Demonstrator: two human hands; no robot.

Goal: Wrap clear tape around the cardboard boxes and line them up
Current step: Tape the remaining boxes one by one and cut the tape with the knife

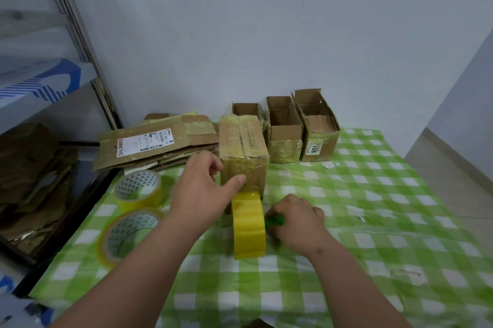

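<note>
our left hand [202,189] pinches the box [243,154]; our right hand [294,218] grips what seems a green cutter [274,221] beside the tape roll [249,226]. a skewed cut could let the tape snap back.

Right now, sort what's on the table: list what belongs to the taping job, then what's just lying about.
In use: closed box under left hand; upright tape roll; green tool in right hand; open boxes in row.

Lying about: two spare tape rolls; flattened cardboard.
</note>
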